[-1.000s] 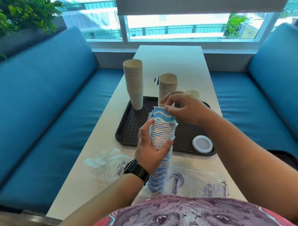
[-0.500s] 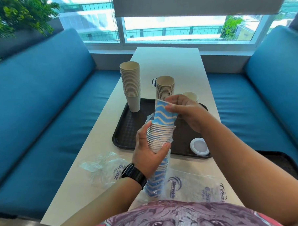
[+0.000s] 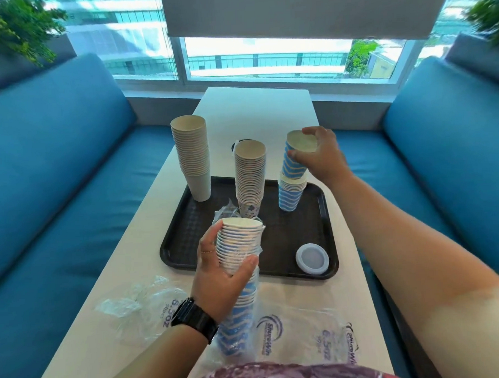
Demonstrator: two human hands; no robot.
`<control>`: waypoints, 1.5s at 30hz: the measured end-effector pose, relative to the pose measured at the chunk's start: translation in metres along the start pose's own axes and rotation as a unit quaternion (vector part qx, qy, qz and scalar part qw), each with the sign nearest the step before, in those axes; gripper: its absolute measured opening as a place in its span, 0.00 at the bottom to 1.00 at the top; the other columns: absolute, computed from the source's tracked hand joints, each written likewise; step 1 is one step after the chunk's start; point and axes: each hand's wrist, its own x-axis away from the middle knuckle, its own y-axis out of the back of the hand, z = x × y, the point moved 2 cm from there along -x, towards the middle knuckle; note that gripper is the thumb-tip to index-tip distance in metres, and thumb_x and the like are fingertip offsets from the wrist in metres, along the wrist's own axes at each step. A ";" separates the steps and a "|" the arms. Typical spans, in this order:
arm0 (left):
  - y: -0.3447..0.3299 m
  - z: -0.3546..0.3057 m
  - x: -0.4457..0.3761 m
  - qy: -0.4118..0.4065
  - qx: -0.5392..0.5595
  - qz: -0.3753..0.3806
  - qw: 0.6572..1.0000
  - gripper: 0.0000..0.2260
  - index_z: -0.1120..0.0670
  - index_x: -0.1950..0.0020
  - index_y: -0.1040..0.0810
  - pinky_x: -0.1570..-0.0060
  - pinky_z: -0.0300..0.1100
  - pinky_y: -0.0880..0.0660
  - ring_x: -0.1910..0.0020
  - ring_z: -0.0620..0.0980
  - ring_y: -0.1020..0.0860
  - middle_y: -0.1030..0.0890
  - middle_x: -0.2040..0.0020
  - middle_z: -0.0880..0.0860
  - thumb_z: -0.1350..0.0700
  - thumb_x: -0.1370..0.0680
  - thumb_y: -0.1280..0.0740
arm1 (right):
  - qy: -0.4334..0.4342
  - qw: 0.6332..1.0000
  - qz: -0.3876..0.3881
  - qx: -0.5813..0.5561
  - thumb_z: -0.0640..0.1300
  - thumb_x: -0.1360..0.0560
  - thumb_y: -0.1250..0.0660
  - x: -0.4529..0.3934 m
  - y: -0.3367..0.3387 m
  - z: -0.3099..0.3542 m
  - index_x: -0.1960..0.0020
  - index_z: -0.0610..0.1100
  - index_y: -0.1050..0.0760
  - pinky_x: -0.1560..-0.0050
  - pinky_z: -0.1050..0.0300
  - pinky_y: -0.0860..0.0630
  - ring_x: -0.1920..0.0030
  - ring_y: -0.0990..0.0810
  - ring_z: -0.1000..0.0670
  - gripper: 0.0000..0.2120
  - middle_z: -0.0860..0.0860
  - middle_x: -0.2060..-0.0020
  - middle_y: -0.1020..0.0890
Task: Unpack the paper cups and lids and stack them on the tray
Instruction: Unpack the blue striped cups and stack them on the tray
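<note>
My left hand grips a tall stack of blue-and-white striped cups, still partly in its clear plastic sleeve, standing at the table's near edge. My right hand holds a single blue striped cup by its rim, set into the top of a short blue cup stack on the black tray. Two taller stacks stand at the tray's far side: plain beige cups and patterned cups. A white lid lies at the tray's near right corner.
Empty clear plastic wrappers lie on the white table: one crumpled wrapper at near left, one flat printed wrapper at near right. A small dark object sits behind the patterned stack. Blue sofas flank the table on both sides.
My right hand pulled a blue cup off the top of the held stack and carried it away to the short blue stack on the tray. My left hand kept its grip.
</note>
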 end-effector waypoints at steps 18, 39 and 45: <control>-0.002 0.000 -0.002 0.015 0.010 -0.009 1.000 0.35 0.41 0.29 0.43 0.46 0.27 0.27 0.40 0.36 0.25 0.29 0.33 0.46 0.41 0.31 0.29 | -0.070 0.985 0.094 0.122 0.61 0.26 0.34 0.003 -0.058 -0.071 0.24 0.43 0.40 0.29 0.43 0.37 0.28 0.35 0.44 0.38 0.45 0.27 0.34; -0.001 -0.010 -0.002 0.009 0.016 -0.009 1.000 0.34 0.40 0.32 0.43 0.44 0.32 0.25 0.41 0.38 0.24 0.28 0.35 0.47 0.42 0.32 0.28 | 0.036 0.978 0.182 -0.095 0.47 0.24 0.30 0.088 -0.026 0.025 0.49 0.53 0.18 0.52 0.75 0.29 0.55 0.21 0.66 0.05 0.61 0.56 0.17; 0.002 -0.011 -0.002 0.013 0.004 -0.003 1.000 0.36 0.40 0.30 0.45 0.48 0.42 0.20 0.43 0.47 0.22 0.29 0.34 0.50 0.39 0.31 0.29 | 0.082 0.944 0.311 -0.077 0.51 0.27 0.28 0.121 -0.033 0.058 0.51 0.54 0.17 0.46 0.60 0.24 0.50 0.19 0.58 0.05 0.58 0.54 0.16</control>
